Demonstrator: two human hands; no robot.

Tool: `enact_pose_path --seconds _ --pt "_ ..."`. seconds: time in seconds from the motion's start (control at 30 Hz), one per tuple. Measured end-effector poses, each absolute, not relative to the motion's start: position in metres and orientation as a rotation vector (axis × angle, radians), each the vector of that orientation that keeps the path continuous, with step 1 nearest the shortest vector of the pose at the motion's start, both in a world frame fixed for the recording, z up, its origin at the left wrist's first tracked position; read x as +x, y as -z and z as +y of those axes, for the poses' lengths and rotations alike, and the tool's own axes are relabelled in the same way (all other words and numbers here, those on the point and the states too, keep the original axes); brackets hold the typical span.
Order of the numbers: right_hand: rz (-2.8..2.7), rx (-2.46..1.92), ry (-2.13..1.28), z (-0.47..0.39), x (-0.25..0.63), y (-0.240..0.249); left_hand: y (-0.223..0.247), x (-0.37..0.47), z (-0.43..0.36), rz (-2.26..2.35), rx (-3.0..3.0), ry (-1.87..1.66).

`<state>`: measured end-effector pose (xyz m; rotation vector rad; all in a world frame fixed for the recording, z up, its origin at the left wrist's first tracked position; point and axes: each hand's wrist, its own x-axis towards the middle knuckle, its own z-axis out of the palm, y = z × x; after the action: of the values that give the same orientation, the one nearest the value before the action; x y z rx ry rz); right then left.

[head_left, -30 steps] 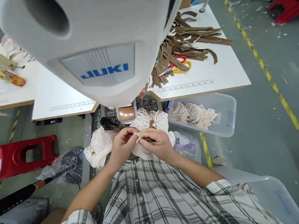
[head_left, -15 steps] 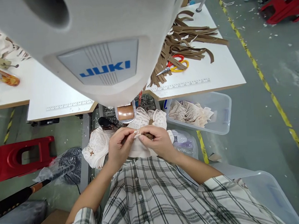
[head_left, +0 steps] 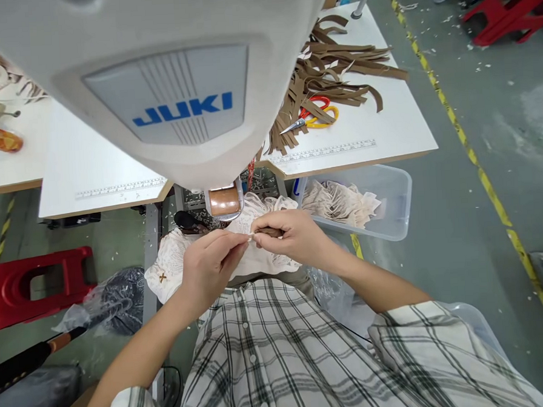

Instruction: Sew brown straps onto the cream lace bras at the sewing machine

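In the middle of the head view, a cream lace garment hangs below the sewing machine head, in front of my shirt. My left hand pinches a small edge of its cream fabric between thumb and forefinger. Close against it, my right hand is closed with its fingertips on the same bit of fabric. A narrow brown piece shows within my right fingers; I cannot make out its kind. More cream lace with a small brown bow lies left of my left hand.
The white JUKI sewing machine fills the upper middle. Red-and-yellow-handled scissors lie beside brown fabric strips on the white table. A clear bin holds cream pieces. A red stool stands at left.
Both hands have risen slightly, and their fingertips have drawn closer together on the fabric. The garment's lower edge has lifted off my lap a little. The camera view has shifted slightly.
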<state>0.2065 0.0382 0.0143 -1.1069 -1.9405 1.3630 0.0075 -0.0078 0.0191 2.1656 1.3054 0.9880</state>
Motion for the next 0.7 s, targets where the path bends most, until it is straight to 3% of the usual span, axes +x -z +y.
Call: enact_pose_path --seconds 0.2,0.4,0.53,0.63,0.7 --pt "-1.823 -1.077 -1.613 0.040 0.210 -0.013 -0.019 0.009 -0.004 1.399 2.107 -0.909" --pt "-1.890 -1.094 -1.591 0.041 0.211 -0.012 -0.021 0.005 0.004 1.371 2.140 -0.655" --pt "-2.056 -1.114 -1.333 0.038 0.210 -0.015 -0.024 0.009 0.004 1.438 2.269 -0.519" --pt "-2.187 -1.083 -0.955 0.046 0.205 -0.021 -0.027 0.012 0.003 1.544 2.301 -0.539" --pt "-2.239 -1.030 -0.875 0.060 0.198 -0.027 -0.026 0.010 0.005 1.625 2.279 -0.597"
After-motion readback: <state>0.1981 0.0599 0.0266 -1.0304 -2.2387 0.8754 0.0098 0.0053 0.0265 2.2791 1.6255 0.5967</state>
